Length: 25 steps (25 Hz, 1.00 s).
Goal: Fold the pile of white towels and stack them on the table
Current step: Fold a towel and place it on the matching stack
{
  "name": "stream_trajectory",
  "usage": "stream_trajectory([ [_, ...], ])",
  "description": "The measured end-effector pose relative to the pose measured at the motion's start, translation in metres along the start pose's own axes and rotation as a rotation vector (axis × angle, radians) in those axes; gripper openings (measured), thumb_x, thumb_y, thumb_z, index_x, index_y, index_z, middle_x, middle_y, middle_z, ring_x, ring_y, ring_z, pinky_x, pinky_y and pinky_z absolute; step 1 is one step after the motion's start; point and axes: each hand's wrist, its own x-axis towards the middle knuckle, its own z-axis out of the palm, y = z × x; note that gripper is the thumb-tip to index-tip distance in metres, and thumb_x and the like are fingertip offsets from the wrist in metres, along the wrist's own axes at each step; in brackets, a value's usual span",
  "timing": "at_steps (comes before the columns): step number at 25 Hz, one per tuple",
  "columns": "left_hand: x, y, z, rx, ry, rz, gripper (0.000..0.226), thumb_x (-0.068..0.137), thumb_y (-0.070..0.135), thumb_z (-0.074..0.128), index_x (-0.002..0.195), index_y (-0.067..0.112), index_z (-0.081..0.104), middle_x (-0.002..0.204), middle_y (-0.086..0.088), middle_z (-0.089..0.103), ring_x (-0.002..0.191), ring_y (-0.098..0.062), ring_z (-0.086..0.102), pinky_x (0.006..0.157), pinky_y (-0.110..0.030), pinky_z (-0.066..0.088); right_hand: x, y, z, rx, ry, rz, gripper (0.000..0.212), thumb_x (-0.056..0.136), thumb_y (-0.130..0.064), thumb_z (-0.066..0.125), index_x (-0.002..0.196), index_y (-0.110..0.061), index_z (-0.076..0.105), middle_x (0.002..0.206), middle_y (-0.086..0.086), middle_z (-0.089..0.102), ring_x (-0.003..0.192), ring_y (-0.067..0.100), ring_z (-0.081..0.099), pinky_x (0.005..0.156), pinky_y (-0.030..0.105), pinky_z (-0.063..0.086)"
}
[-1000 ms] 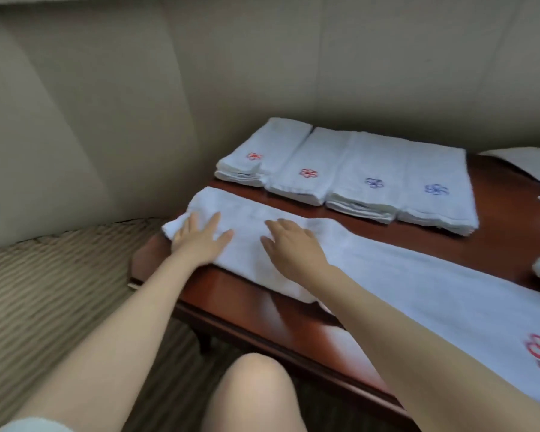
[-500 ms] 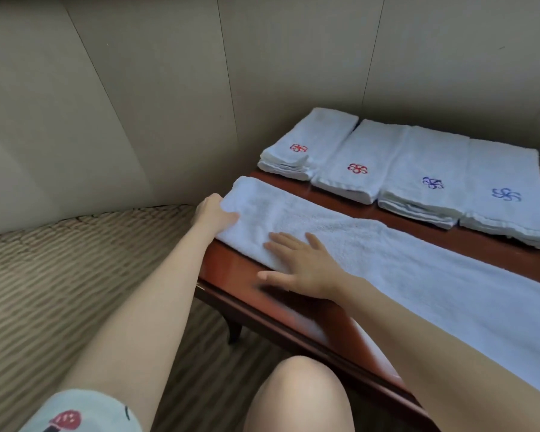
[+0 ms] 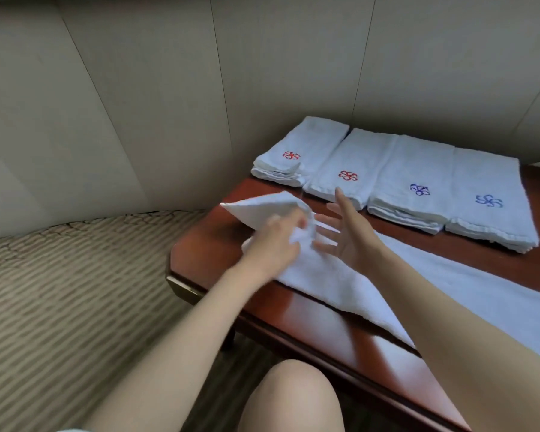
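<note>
head view: the long white towel (image 3: 340, 282) lies in a strip across the dark red wooden table (image 3: 309, 325), running from the left end off toward the right edge of the picture. the left hand (image 3: 272, 241) grips the towel's left end, fingers curled round the cloth, and that end stands lifted off the table top in a pointed flap near the left corner. the right hand (image 3: 345, 232) hovers just beside it, palm turned toward the left hand, fingers spread and straight, holding nothing. along the table's far edge sit four folded towel stacks side by side: red-flower stack (image 3: 296, 151) at the far left corner, second red-flower stack (image 3: 353, 163), then blue-flower stack (image 3: 415, 176) and second blue-flower stack (image 3: 490, 194). a bare knee (image 3: 293, 397) shows at the near edge.
</note>
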Motion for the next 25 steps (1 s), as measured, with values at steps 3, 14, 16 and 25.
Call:
stream_trajectory([
  [3,-0.020,0.013,0.017,-0.152,-0.352,0.070,0.045,0.089,0.019,0.058,0.132,0.028,0.045,0.125,0.003,0.057,0.114,-0.013,0.053,0.097,-0.029,0.045,-0.002,0.000,-0.022,-0.076,-0.023,-0.020,0.038,0.088,-0.047,0.061,0.111,-0.018,0.056,0.095,0.006,0.061,0.091,0.023,0.065,0.078,0.037,0.056],
  [14,0.008,-0.016,-0.028,0.147,-0.417,-0.077,0.100,0.073,0.055,0.072,0.150,0.036,0.011,0.157,0.012,0.008,0.146,-0.009,0.004,0.118,-0.038,0.014,-0.005,0.011,0.002,-0.180,0.062,-0.148,0.011,0.085,0.006,0.054,0.089,-0.003,0.059,0.071,0.008,0.053,0.062,0.015,0.055,0.055,0.022,0.050],
  [16,0.014,-0.001,-0.013,0.052,-0.423,-0.013,0.106,0.067,0.059,0.074,0.149,0.037,0.012,0.152,0.015,0.019,0.141,-0.006,0.017,0.116,-0.039,0.022,-0.004,-0.002,0.004,0.006,0.105,-0.124,0.010,0.089,0.003,0.053,0.083,-0.004,0.054,0.062,0.003,0.050,0.051,0.008,0.052,0.049,0.016,0.045],
  [25,0.030,-0.028,-0.040,-0.989,0.511,-0.379,0.023,0.085,0.001,0.057,0.106,0.009,0.055,0.094,-0.006,0.066,0.088,-0.024,0.064,0.075,-0.037,0.053,-0.009,-0.008,-0.047,-0.903,0.224,-0.304,0.035,0.089,-0.031,0.060,0.120,-0.015,0.057,0.110,-0.003,0.062,0.100,0.014,0.058,0.074,0.023,0.044],
])
